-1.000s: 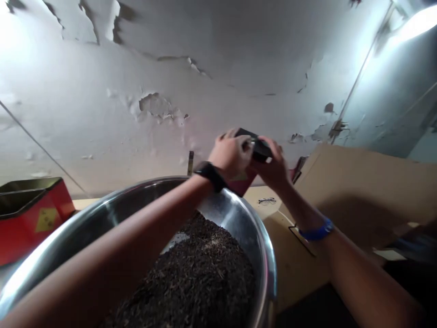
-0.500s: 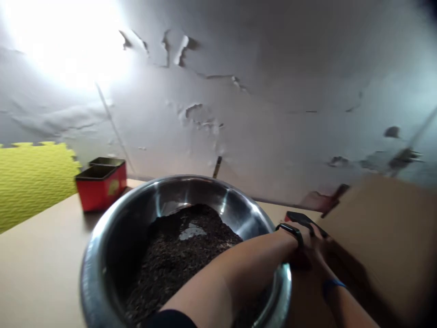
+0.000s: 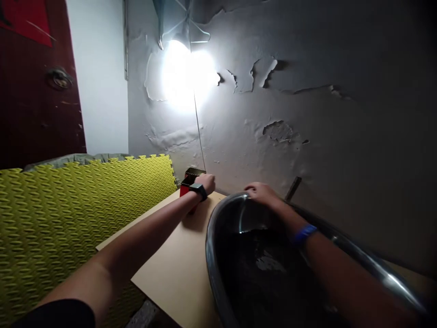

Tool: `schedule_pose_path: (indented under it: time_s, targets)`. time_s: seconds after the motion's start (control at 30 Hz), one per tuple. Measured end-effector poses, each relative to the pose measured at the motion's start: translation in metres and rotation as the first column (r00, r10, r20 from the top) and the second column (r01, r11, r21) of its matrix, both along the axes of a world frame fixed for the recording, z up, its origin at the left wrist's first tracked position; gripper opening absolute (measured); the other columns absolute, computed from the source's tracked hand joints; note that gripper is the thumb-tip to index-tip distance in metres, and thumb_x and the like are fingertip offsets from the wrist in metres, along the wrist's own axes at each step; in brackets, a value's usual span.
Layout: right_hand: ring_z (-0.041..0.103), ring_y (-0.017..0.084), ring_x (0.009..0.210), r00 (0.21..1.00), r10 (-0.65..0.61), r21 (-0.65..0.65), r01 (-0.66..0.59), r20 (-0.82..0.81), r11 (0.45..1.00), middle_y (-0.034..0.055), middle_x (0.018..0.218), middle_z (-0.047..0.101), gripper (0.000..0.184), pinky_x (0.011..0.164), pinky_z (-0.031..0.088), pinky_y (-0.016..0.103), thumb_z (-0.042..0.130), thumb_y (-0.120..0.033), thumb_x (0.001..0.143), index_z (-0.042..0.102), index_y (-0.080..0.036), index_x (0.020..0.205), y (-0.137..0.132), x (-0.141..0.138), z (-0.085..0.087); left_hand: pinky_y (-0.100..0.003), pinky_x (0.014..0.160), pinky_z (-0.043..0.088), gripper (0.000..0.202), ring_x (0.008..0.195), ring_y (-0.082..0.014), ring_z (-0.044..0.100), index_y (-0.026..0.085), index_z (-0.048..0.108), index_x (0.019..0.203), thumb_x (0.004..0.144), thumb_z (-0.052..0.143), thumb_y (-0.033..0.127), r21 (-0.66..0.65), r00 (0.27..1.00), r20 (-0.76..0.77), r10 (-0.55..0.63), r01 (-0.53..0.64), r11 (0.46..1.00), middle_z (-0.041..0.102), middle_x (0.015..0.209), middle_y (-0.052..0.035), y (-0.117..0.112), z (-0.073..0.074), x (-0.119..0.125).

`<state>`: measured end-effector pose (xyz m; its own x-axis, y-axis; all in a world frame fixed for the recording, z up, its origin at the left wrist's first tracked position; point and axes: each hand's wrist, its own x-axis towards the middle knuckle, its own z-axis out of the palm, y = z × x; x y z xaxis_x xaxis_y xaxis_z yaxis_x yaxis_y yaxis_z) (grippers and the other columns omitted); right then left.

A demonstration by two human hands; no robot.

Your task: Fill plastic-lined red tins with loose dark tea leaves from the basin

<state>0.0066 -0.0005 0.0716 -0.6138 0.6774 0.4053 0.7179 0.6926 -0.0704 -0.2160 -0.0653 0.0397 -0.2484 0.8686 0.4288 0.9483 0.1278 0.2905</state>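
Note:
My left hand (image 3: 207, 183), with a watch on its wrist, is at the right side of the red square pots (image 3: 185, 190). Its fingers are curled at a pot's rim, partly hidden behind the hand. My right hand (image 3: 263, 193), with a blue band on its wrist, is over the far rim of a large metal bowl (image 3: 212, 255). Its fingers reach loosely to the left, holding nothing I can see; whether they touch the rim is unclear. Dark soil (image 3: 252, 273) lies in the bowl, shaded by my right arm, with a pale patch (image 3: 269, 262) on its surface.
The bowl and pots stand on a light board tabletop (image 3: 184, 269). A yellow foam mat (image 3: 102, 209) rises along the left. Behind is a grey peeling wall (image 3: 232, 136) with a bright lamp (image 3: 189, 75) and a hanging cord. A dark red door (image 3: 34, 100) is at far left.
My view has turned left. Both hands have left the dark and red things right of the bowl; my left hand is now at the red pots, my right above the bowl's far rim.

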Motion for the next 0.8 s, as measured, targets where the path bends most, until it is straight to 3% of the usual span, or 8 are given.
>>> schedule_pose_path:
  time_s: [0.1,0.17,0.23,0.33,0.47,0.57,0.67,0.8]
  targets:
    - [0.056,0.019,0.093,0.980,0.150,0.002,-0.152,0.131,0.988,0.0072,0.104,0.061,0.025,0.077,0.044,0.026,0.050,-0.021,0.077,0.064,-0.020,0.097,-0.003,-0.112,-0.020,-0.037,0.078,0.041,0.019,0.095,-0.0253,0.049,0.013,0.059,0.086,0.078,0.051,0.028,0.033,0.997,-0.073,0.029,-0.026,0.999,0.060,0.091,-0.0108,-0.021,-0.035,-0.063]
    - [0.055,0.022,0.095,0.960,0.205,0.015,-0.211,0.191,0.977,0.0103,0.107,0.060,0.028,0.079,0.043,0.030,0.051,-0.019,0.076,0.062,-0.019,0.101,-0.009,-0.160,-0.032,-0.035,0.074,0.043,0.016,0.090,-0.0236,0.050,0.017,0.060,0.087,0.077,0.052,0.026,0.035,0.995,-0.100,0.019,-0.016,0.999,0.060,0.092,-0.0088,-0.034,-0.051,-0.087]
    - [0.046,0.025,0.109,0.947,0.237,0.049,-0.253,0.215,0.966,0.0126,0.122,0.049,0.040,0.088,0.038,0.036,0.054,-0.019,0.074,0.053,-0.020,0.115,-0.015,-0.185,-0.039,-0.033,0.072,0.044,0.014,0.086,-0.0220,0.051,0.019,0.061,0.080,0.078,0.050,0.025,0.038,0.989,-0.141,-0.047,0.053,0.998,0.061,0.085,-0.0071,-0.048,-0.058,-0.100]
    - [0.021,0.029,0.127,0.898,0.340,0.134,-0.387,0.279,0.912,0.0085,0.140,0.028,0.063,0.100,0.019,0.047,0.063,-0.022,0.069,0.039,-0.026,0.127,-0.023,-0.195,-0.041,-0.032,0.074,0.043,0.019,0.084,-0.0196,0.051,0.020,0.062,0.077,0.081,0.044,0.024,0.095,0.951,-0.235,-0.201,0.229,0.969,0.061,0.081,-0.0052,-0.078,-0.050,-0.106]
    - [0.027,0.024,0.124,0.763,0.540,0.234,-0.632,0.356,0.738,0.0065,0.129,0.043,0.045,0.102,0.015,0.047,0.058,-0.032,0.076,0.046,-0.023,0.118,-0.044,-0.173,-0.024,-0.034,0.074,0.041,0.020,0.084,-0.0187,0.049,0.024,0.061,0.084,0.081,0.043,0.033,0.214,0.936,-0.287,-0.202,0.268,0.939,0.061,0.083,-0.0022,-0.135,-0.018,-0.096]
    - [0.028,0.021,0.124,0.784,0.569,0.382,-0.619,0.249,0.686,0.0050,0.127,0.045,0.033,0.103,0.015,0.041,0.050,-0.037,0.081,0.051,-0.021,0.110,-0.079,-0.128,0.009,-0.031,0.075,0.040,0.022,0.085,-0.0155,0.048,0.033,0.059,0.094,0.082,0.041,0.034,0.265,0.905,-0.344,-0.252,0.351,0.898,0.060,0.088,0.0051,-0.172,0.015,-0.071]
    - [0.046,0.018,0.106,0.821,0.524,0.392,-0.570,0.227,0.722,0.0030,0.107,0.055,0.020,0.097,0.025,0.037,0.043,-0.028,0.085,0.054,-0.022,0.101,-0.112,-0.064,0.049,-0.029,0.081,0.039,0.025,0.090,-0.0129,0.048,0.040,0.056,0.102,0.083,0.039,0.035,0.389,0.849,-0.440,-0.292,0.473,0.790,0.059,0.095,0.0113,-0.182,0.051,-0.033]
    - [0.052,0.018,0.087,0.899,0.331,0.405,-0.427,0.286,0.809,0.0025,0.092,0.058,0.016,0.081,0.033,0.034,0.045,-0.021,0.083,0.056,-0.022,0.094,-0.120,0.025,0.067,-0.030,0.083,0.039,0.024,0.094,-0.0153,0.049,0.031,0.062,0.097,0.082,0.043,0.032,0.314,0.756,-0.369,-0.540,0.649,0.693,0.060,0.098,0.0041,-0.143,0.074,0.026]
